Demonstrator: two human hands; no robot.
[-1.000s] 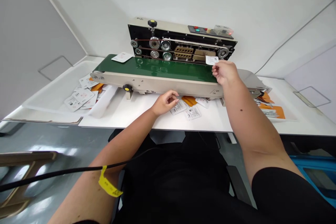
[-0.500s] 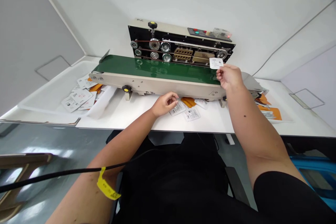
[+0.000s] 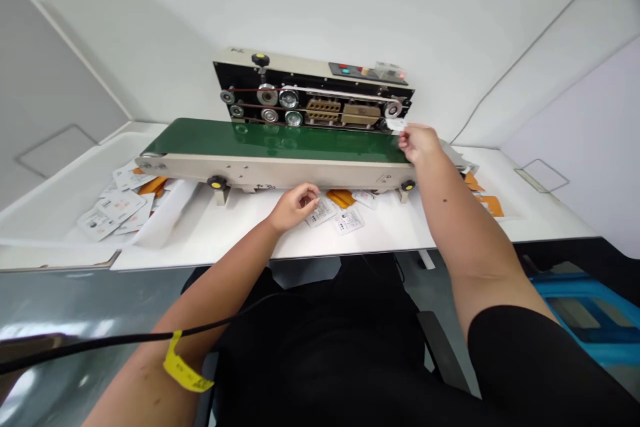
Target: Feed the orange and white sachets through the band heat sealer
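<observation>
At the right end of the band sealer [image 3: 320,73], my right hand [image 3: 419,141] pinches a small white printed packet [image 3: 396,124] by its edge. The packet is tilted and looks thin from this angle, close to the sealer's right-hand rollers. Below it runs the green conveyor belt [image 3: 210,139]. My left hand [image 3: 294,205] hovers by the front of the conveyor, fingers loosely curled with a gap to the thumb, and nothing shows in it. Beside its fingertips lie white packets [image 3: 349,220] and an orange packet [image 3: 341,198] on the white table [image 3: 250,233].
A translucent bin [image 3: 165,220] on the left holds several white and orange packets. More orange packets [image 3: 493,205] lie at the right, partly behind my arm. A black cable [image 3: 115,338] with a yellow tag [image 3: 185,373] crosses my left forearm. A blue crate [image 3: 590,293] stands lower right.
The view has shifted, moving the sealer left and slightly down in the picture. The packet in my right hand has tilted from facing me to nearly edge-on, by the rollers. My left hand keeps its pose.
</observation>
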